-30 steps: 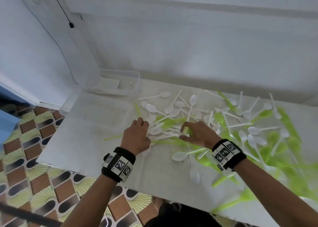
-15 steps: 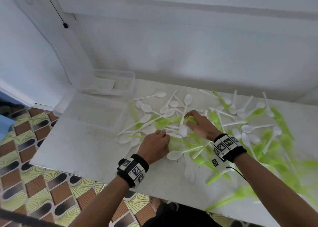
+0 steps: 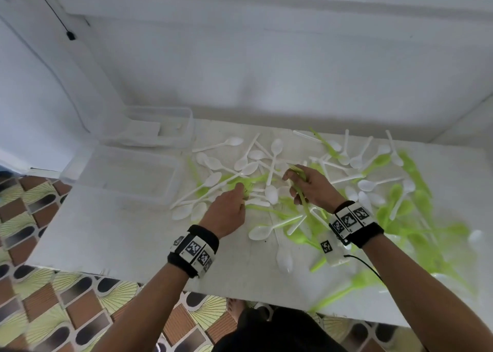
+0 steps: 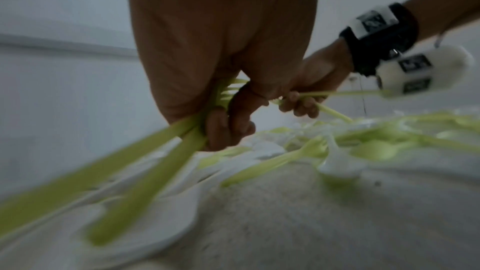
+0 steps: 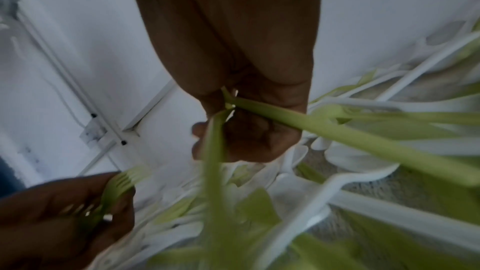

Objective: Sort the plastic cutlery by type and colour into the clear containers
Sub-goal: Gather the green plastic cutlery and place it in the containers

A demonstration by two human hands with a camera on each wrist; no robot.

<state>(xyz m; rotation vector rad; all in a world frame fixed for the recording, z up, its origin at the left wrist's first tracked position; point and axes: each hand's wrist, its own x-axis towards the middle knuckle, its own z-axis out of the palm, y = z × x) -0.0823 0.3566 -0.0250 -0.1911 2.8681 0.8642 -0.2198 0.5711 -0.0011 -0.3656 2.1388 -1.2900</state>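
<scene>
White spoons (image 3: 272,151) and green cutlery (image 3: 416,202) lie mixed in a heap over the white table (image 3: 112,234). My left hand (image 3: 234,199) (image 4: 228,122) is over the heap's left part and grips two green forks (image 4: 145,163), tines up by the thumb. Just to its right, my right hand (image 3: 306,183) (image 5: 244,130) is closed round two green forks (image 5: 337,132) whose handles stick out toward the wrist. Two clear containers stand at the table's left: a near one (image 3: 125,175) and a far one (image 3: 149,125).
A white wall (image 3: 266,71) runs close behind the table. A black cable (image 3: 53,13) hangs on the wall at the left. The patterned tile floor (image 3: 40,298) shows past the table's front and left edges. The near container looks empty.
My left hand has moved right, from beside the near container into the heap, and has taken up green forks. My right hand has lifted slightly with its green forks.
</scene>
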